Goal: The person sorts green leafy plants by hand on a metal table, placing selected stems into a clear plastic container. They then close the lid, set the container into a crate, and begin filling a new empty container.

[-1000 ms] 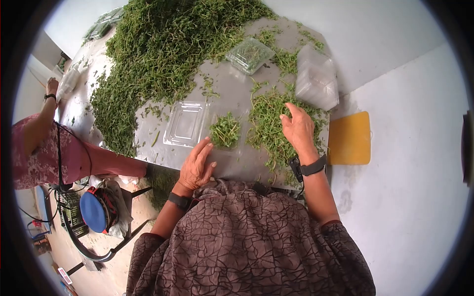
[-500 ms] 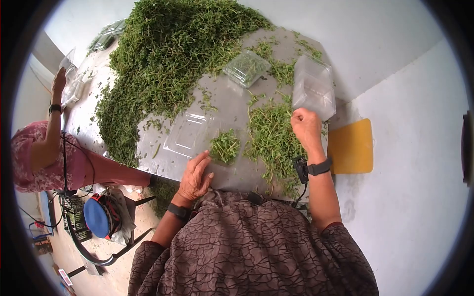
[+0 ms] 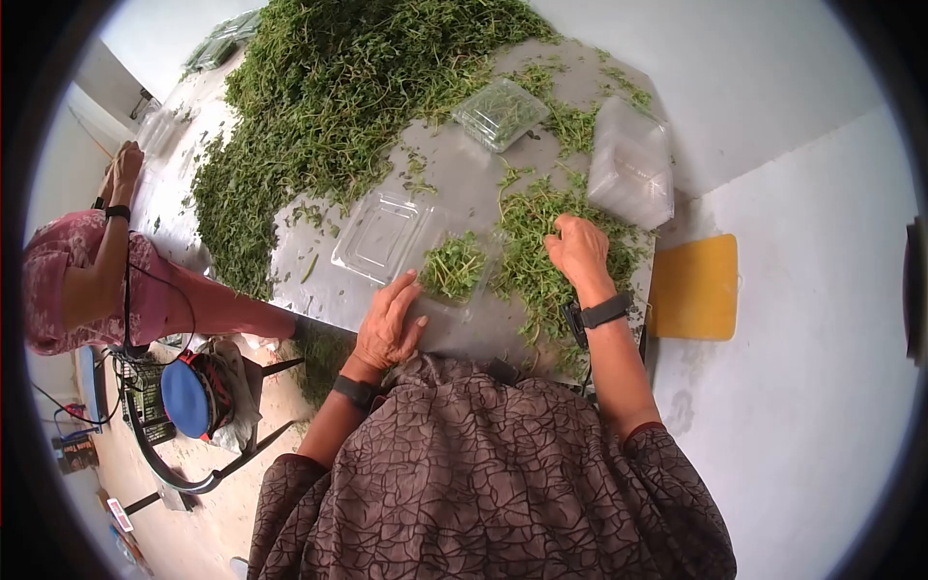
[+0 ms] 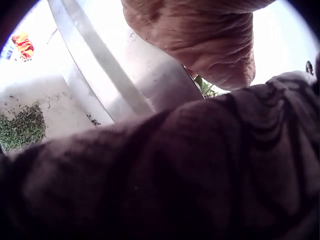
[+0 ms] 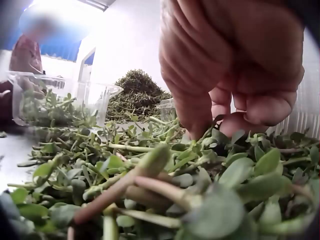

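Observation:
My right hand reaches down into a small pile of leafy green sprigs, which look like purslane. The right wrist view shows its thumb and curled fingers pinching among the leaves and stems. My left hand rests with fingers extended at the near edge of an open clear plastic clamshell box. The box's lid lies folded back to the left, and a clump of sprigs sits in its base. In the left wrist view, the heel of the left hand shows above a dark patterned sleeve; its fingers are hidden there.
A large heap of greens covers the table's far left. Beyond the small pile stand a closed filled box and a stack of clear boxes. A yellow board is at the right. Another person works at the left, near a chair.
The right hand was spread over the small pile, then closed near the stack of boxes; now its fingers are down in the sprigs. The left hand has stayed by the open box.

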A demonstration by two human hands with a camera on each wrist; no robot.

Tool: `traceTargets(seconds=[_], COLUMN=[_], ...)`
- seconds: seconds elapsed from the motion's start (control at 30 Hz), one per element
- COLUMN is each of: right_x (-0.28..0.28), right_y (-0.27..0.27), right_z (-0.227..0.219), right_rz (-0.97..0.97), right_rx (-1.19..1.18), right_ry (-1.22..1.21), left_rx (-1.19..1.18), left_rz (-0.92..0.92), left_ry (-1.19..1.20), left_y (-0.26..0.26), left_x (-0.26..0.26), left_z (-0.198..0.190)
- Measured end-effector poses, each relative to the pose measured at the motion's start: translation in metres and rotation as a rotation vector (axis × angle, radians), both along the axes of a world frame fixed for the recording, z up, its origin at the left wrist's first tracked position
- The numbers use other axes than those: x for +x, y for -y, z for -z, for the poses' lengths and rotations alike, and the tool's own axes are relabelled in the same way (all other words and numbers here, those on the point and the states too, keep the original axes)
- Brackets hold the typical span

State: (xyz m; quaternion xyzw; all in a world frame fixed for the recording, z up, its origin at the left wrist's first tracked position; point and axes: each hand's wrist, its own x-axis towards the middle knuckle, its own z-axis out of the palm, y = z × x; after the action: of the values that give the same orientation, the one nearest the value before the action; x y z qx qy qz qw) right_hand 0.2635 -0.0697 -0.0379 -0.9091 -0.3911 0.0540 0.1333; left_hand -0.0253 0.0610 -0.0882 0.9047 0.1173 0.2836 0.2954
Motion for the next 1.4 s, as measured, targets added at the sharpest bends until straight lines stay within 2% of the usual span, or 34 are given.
traceTargets(seconds=[0.1,0.2,0.23,0.3,0.47,0.57,0.63,0.7,0.77,0.83,0.9,1.03,1.1,1.13,1.2,1.3,1.4], right_x=[0.004,0.005,0.002,-0.012,-0.052,-0.070,-0.074,-0.073,-0.070,-0.063,-0.054,-0.036,-0.033,-0.036,-0.043,-0.048,-0.044], right_y=[-0.001,0.007,0.006,0.004,-0.006,-0.015,-0.021,-0.027,-0.025,-0.019,-0.010,0.009,0.018,0.021,0.025,0.030,0.033], right_z=[0.002,-0.013,-0.022,-0.060,-0.117,-0.122,-0.112,-0.094,-0.080,-0.070,-0.068,-0.048,-0.040,-0.038,-0.033,-0.020,-0.003], right_rz=[0.020,0.084,0.076,0.141,0.076,-0.007,-0.040,-0.116,-0.071,0.017,0.046,0.071,0.054,0.058,0.014,-0.141,-0.204], right_rx=[-0.034,0.401,0.396,0.599,0.725,0.751,0.740,0.635,0.568,0.595,0.585,0.527,0.330,0.329,0.174,0.042,0.057], right_ry=[0.093,-0.187,-0.190,-0.630,-0.797,-0.857,-0.894,-1.033,-0.983,-0.692,-0.708,-0.527,-0.268,-0.269,-0.139,0.002,0.086], left_rx=[-0.001,0.017,0.027,0.034,0.037,0.036,0.033,0.027,0.021,0.032,0.020,0.032,0.020,0.010,0.015,-0.018,-0.019], left_rz=[0.003,0.008,0.018,0.020,0.035,0.038,0.040,0.040,0.036,0.052,0.058,0.066,0.056,0.048,0.039,0.039,0.000], left_ry=[-0.009,0.003,0.007,0.006,0.031,0.035,0.032,0.023,0.015,0.012,-0.002,-0.008,0.005,0.018,0.012,-0.010,-0.045], left_y=[-0.001,0.000,-0.001,-0.001,-0.001,-0.001,-0.001,-0.001,-0.002,-0.001,-0.001,-0.001,-0.001,-0.001,0.000,0.001,0.003], left_x=[0.000,0.001,0.001,0.001,0.000,0.001,0.000,-0.001,0.000,0.000,-0.001,-0.001,-0.001,-0.001,-0.001,-0.001,-0.001], left_z=[0.001,0.002,0.001,0.000,0.001,0.000,0.002,0.002,0.001,0.001,0.002,0.001,0.003,0.004,0.002,0.002,0.000])
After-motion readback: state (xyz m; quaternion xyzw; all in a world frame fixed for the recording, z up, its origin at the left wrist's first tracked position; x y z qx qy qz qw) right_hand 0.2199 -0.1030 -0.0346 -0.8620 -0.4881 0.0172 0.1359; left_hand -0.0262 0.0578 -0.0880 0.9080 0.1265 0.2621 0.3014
